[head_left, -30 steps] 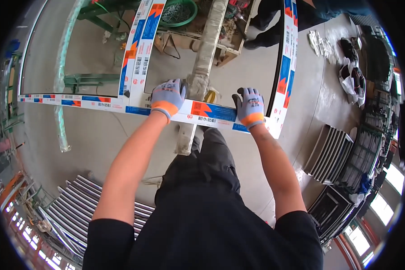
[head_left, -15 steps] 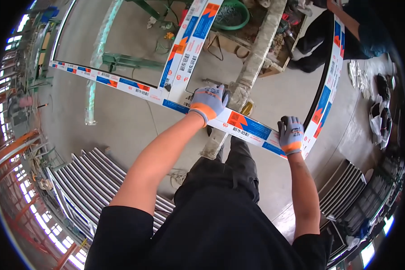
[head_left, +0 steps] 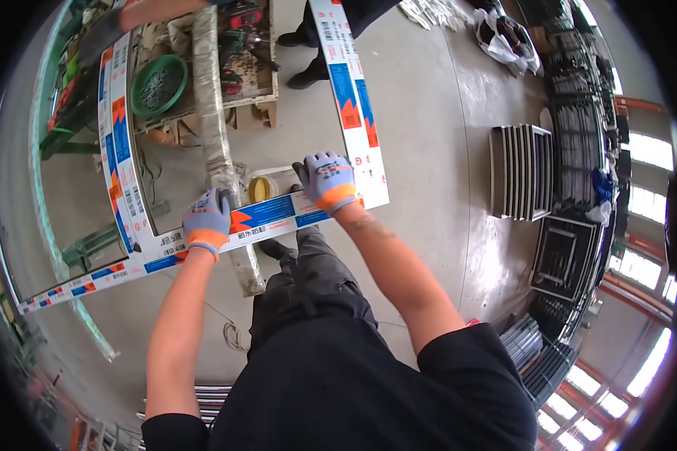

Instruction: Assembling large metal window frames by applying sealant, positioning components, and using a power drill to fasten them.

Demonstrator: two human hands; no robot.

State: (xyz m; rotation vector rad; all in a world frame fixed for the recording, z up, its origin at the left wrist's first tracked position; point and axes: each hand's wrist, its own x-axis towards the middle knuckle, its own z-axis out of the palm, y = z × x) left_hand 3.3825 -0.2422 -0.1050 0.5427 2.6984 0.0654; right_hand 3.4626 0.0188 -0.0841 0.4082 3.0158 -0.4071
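Note:
A large window frame (head_left: 271, 213) covered in white, blue and orange protective film lies across a long film-wrapped beam (head_left: 217, 146). My left hand (head_left: 208, 216), in a grey and orange glove, is closed over the near rail, between the frame's crossbar (head_left: 118, 161) and the beam. Close to the right-hand corner, my right hand (head_left: 327, 180), gloved alike, grips the same rail. My fingertips on the rail's far side are partly hidden. At the upper left, a co-worker's dark gloved hand (head_left: 100, 37) is by the far end of the crossbar; whether it touches cannot be made out.
Beyond the rail stands a wooden tray table (head_left: 259, 89) with power drills (head_left: 242, 22) and a green basin (head_left: 159, 86) of small metal parts. A yellow round object (head_left: 261, 189) sits behind the rail. A person's legs (head_left: 308, 64) stand far off; stacked frames (head_left: 520, 173) are at right.
My view has swung to the right, so the frame, beam and table appear further left. Both hands keep their hold on the near rail. A co-worker's arm now shows at upper left.

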